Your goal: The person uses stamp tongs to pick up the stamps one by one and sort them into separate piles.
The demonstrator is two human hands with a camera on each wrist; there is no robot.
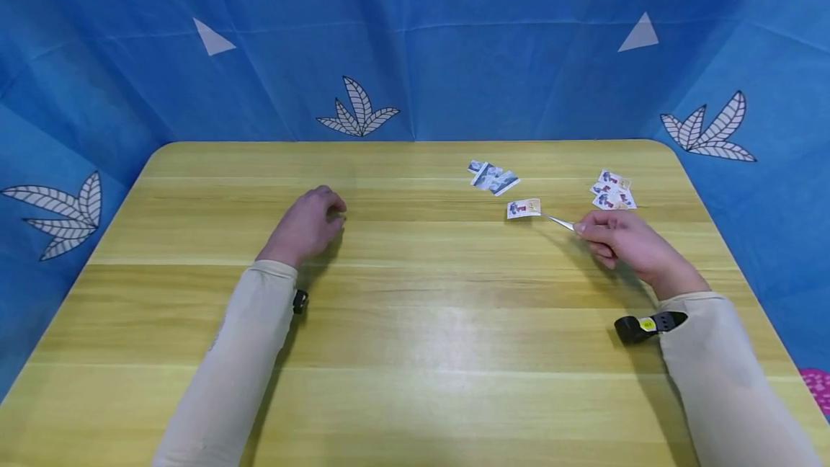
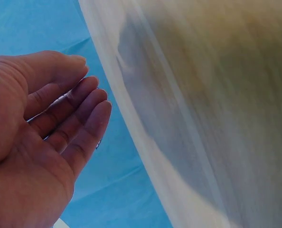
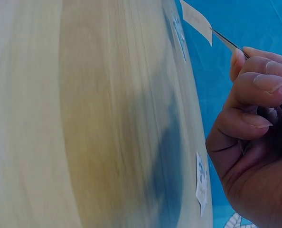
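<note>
My right hand (image 1: 625, 245) pinches a pair of slim metal tweezers (image 1: 559, 222). Held by one edge in their tips is a small stamp-like paper piece (image 1: 523, 208) with a coloured picture; its pale back (image 3: 197, 21) shows in the right wrist view, raised off the table. Behind it lies a small cluster of grey-blue stamp-like pieces (image 1: 494, 177). Beyond the right hand, a loose overlapping pile of coloured pieces (image 1: 613, 193) lies on the table. My left hand (image 1: 305, 225) holds nothing, its fingers loosely bent above the tabletop on the left.
The wood-patterned table (image 1: 415, 352) has rounded far corners. A blue cloth (image 1: 415, 42) with white leaf and triangle prints hangs behind it and along both sides. A black wrist device (image 1: 642, 326) sits at the right sleeve.
</note>
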